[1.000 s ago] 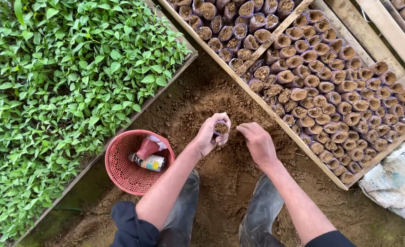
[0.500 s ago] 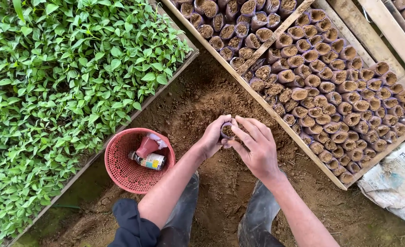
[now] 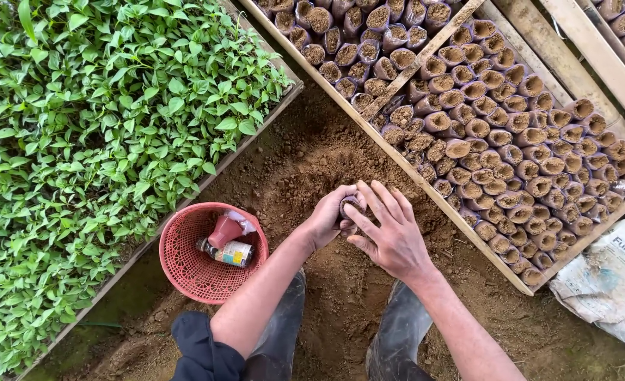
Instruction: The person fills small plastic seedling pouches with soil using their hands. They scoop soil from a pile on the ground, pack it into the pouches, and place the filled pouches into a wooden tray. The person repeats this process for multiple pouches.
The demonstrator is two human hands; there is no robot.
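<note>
My left hand [image 3: 324,217] grips a small soil-filled plastic seedling bag [image 3: 347,207] over a heap of loose brown soil [image 3: 312,169]. Its fingers wrap around the bag's side. My right hand [image 3: 391,231] lies against the bag from the right, fingers spread and laid over its top, so most of the bag is hidden. Both forearms reach in from the bottom of the head view, above two dark rubber boots [image 3: 397,339].
A wooden frame [image 3: 397,152] at the right holds several rows of filled seedling bags [image 3: 510,148]. A bed of green seedlings [image 3: 94,141] fills the left. A red mesh basket [image 3: 185,271] with a bottle [image 3: 228,252] sits at my left. A white sack [image 3: 612,282] lies far right.
My right hand moved left from the soil to the bag and now covers its top. The left hand kept hold of the bag and dropped slightly.
</note>
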